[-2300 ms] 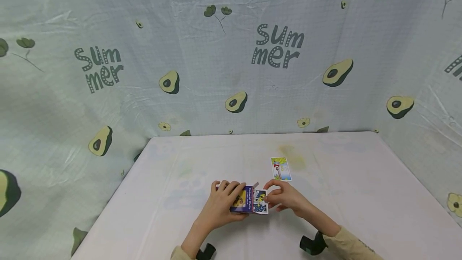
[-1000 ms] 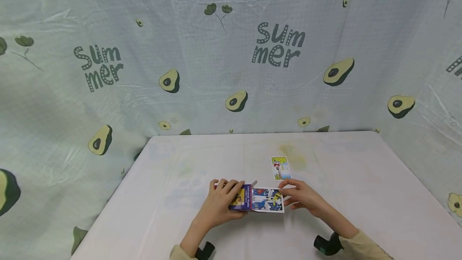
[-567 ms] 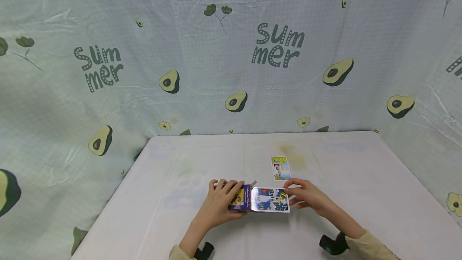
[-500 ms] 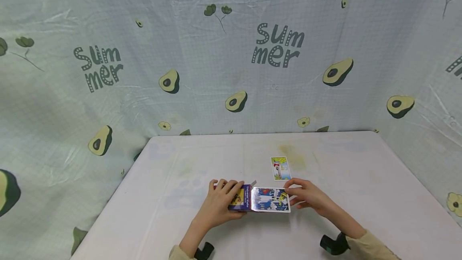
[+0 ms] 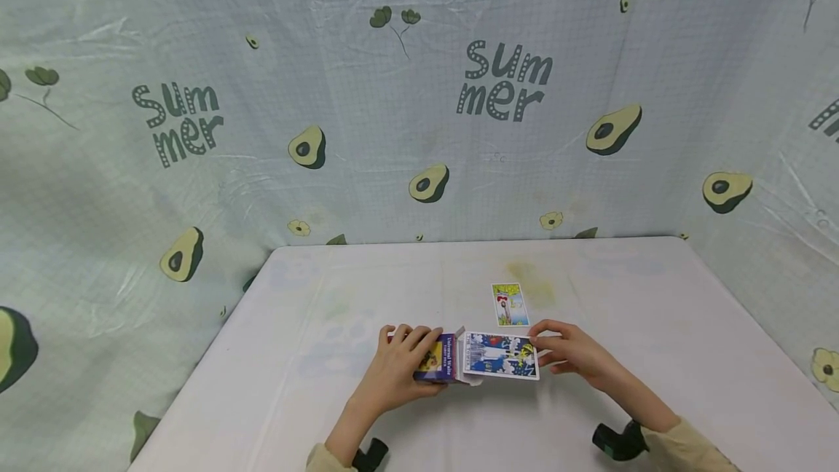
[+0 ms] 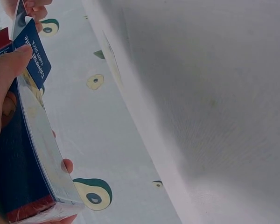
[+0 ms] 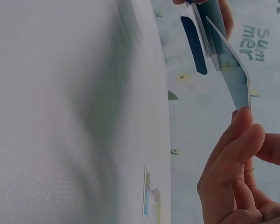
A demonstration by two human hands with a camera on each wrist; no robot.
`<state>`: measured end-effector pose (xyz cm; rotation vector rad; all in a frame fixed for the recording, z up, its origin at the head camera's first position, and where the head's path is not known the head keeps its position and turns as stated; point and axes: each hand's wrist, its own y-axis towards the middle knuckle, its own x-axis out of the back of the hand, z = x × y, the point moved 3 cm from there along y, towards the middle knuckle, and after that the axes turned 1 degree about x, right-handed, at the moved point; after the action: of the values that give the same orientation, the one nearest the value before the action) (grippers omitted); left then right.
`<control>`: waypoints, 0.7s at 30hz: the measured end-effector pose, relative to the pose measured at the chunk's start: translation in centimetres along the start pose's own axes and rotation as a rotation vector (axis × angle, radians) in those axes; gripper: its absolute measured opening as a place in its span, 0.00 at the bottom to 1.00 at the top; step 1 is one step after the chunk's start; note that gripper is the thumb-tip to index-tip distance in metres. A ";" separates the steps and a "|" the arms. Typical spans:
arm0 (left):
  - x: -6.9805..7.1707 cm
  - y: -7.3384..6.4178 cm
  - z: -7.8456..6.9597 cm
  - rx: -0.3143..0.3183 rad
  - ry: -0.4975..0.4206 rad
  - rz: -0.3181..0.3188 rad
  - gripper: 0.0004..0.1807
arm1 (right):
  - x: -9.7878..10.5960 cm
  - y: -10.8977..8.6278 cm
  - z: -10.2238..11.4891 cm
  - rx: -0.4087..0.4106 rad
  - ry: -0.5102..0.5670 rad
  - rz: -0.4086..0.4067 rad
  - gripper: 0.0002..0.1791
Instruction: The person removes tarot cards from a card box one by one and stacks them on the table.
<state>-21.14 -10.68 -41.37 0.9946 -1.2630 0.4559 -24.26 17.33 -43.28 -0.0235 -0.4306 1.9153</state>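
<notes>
My left hand [image 5: 401,371] grips a purple tarot deck box [image 5: 440,359] from above, thumb along its near side. In the left wrist view the box's flap [image 6: 38,60] stands open, and the thumb presses near it. By its edge, my right hand [image 5: 577,354] pinches a tarot card [image 5: 501,355] with a blue and white picture. The card lies level with the box's open end, its left edge at the mouth; whether it is wholly out I cannot tell. In the right wrist view, thumb and fingers [image 7: 238,135] hold the card's near end.
A second card [image 5: 510,304] with a yellow, red and blue picture lies face up on the white table [image 5: 341,297], beyond the right hand. A curtain [image 5: 367,93] printed with avocados hangs behind the table's back edge.
The right hand has moved rightward, drawing the card from the box until it spans past the open end, now slightly tilted. The left hand and box stay nearly in place; the table card is unmoved.
</notes>
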 end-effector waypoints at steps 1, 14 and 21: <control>0.0 0.0 0.0 -0.001 -0.001 -0.001 0.44 | 0.1 0.0 -0.1 -0.002 0.000 0.000 0.18; 0.1 -0.1 0.2 -0.006 0.012 -0.008 0.43 | 1.2 -0.4 -0.4 -0.032 0.012 -0.021 0.18; 0.1 -0.1 0.2 -0.007 0.008 -0.015 0.43 | 1.7 -0.4 -0.6 -0.035 0.003 -0.043 0.18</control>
<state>-21.22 -10.92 -41.34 0.9948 -1.2480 0.4429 -24.43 19.18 -43.43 -0.0403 -0.4590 1.8652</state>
